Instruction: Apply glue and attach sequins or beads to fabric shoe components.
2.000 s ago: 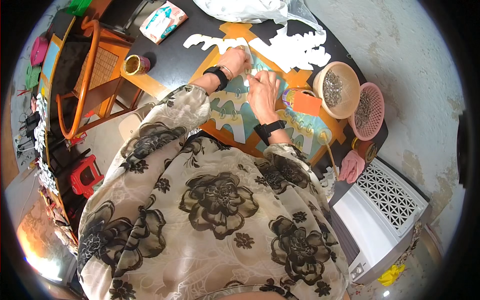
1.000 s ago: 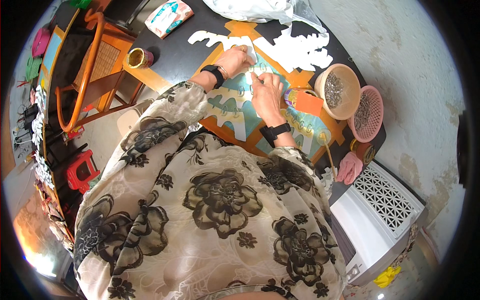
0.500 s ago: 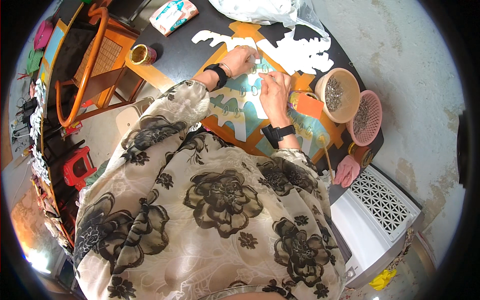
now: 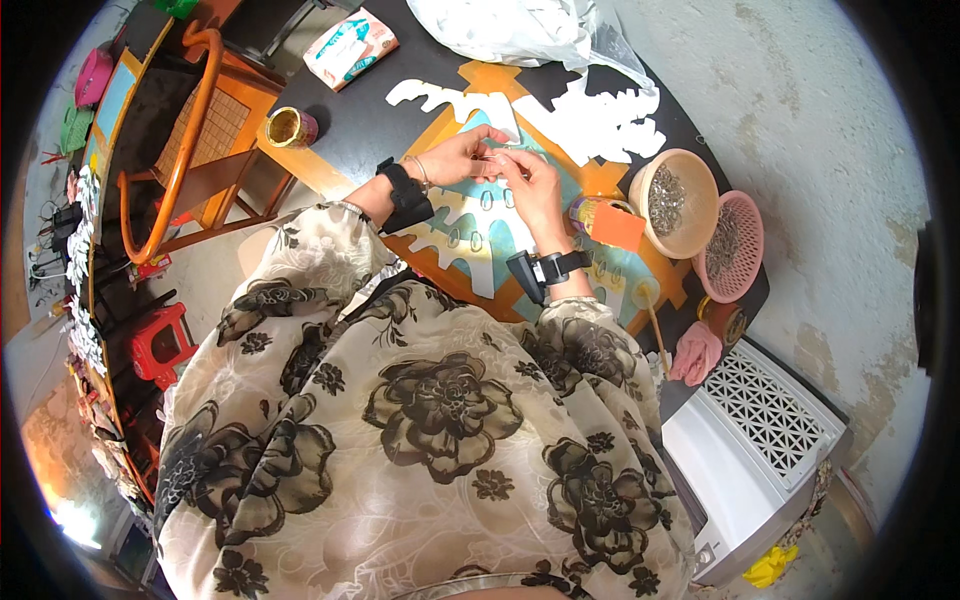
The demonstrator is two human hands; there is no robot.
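My left hand (image 4: 458,160) and my right hand (image 4: 536,192) meet above the far part of a pale blue work board (image 4: 565,185) edged with brown tape. Their fingertips are pinched together, and whatever lies between them is too small to make out. Under and in front of the hands are white toothed strips (image 4: 478,270), with small oval metal rings (image 4: 487,200) lying on them. More white strips (image 4: 605,115) are heaped on the dark table beyond. Right of my right hand, an orange card (image 4: 618,227) leans against a jar.
A cream bowl (image 4: 708,180) and a pink basket (image 4: 755,240) hold many small metal pieces. Nearby are a stick (image 4: 657,325) in glue and a pink cloth (image 4: 696,352). A tin (image 4: 291,128), a tissue pack (image 4: 350,48) and a plastic bag (image 4: 520,30) stand farther off.
My two hands have come together, fingertips meeting over the board. My left hand has shifted down and a little left, off the far white strip; my right wrist has turned.
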